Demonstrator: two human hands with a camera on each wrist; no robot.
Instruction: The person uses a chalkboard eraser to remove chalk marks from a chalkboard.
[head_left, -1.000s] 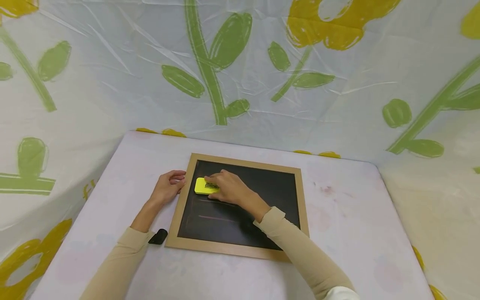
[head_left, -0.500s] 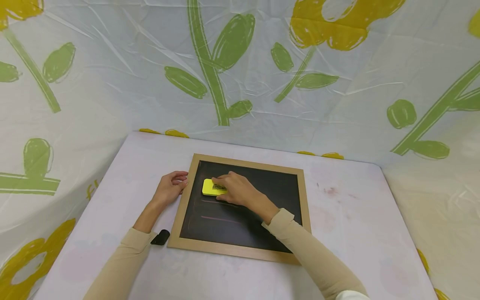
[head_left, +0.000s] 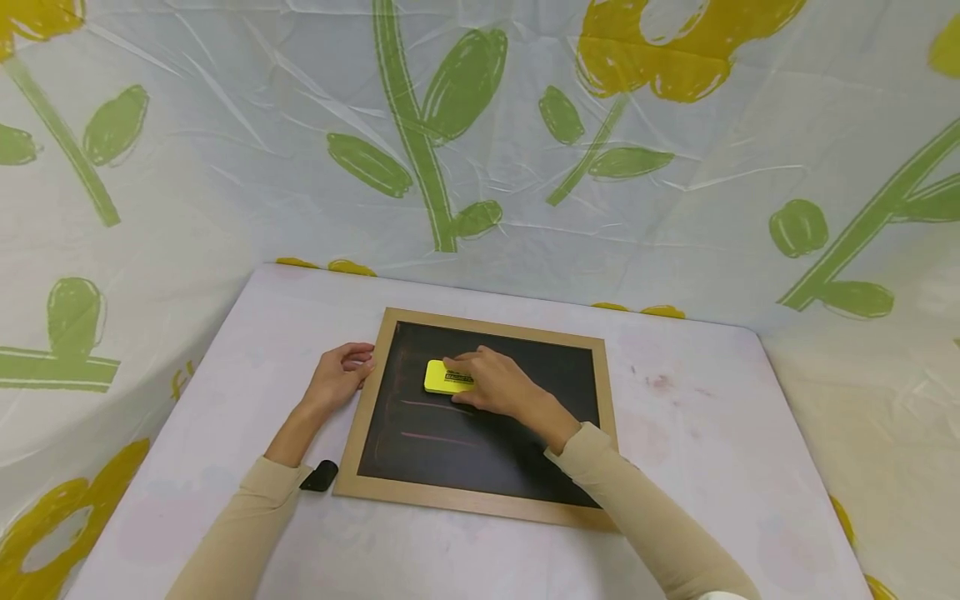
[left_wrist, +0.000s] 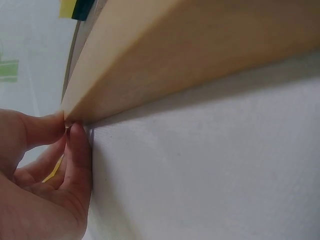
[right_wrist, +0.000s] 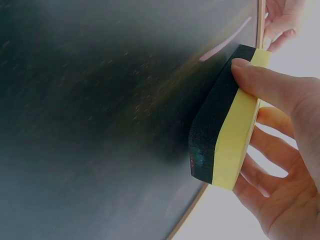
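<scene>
A chalkboard (head_left: pixel 420 462) in a light wooden frame lies on the table, with faint pinkish chalk lines at its left. My right hand (head_left: pixel 502 382) grips a yellow eraser (head_left: pixel 437 377) by its long sides, over the upper middle-left of the board. In the right wrist view the dark felt of the eraser faces the board, and the thumb lies along its near side. At the left edge of the frame is my left hand (head_left: pixel 335 379); in the left wrist view its thumb (left_wrist: pixel 47 127) and fingers pinch the edge of the wooden frame.
A small black object (head_left: pixel 321 476) lies beside my left sleeve, by the lower left corner of the board. The white table (head_left: pixel 697 433) is enclosed by a flower-printed cloth (head_left: pixel 510 225) behind and at the sides.
My right hand has slid the eraser to the right across the upper part of the board. The left hand stays at the frame's left edge.
</scene>
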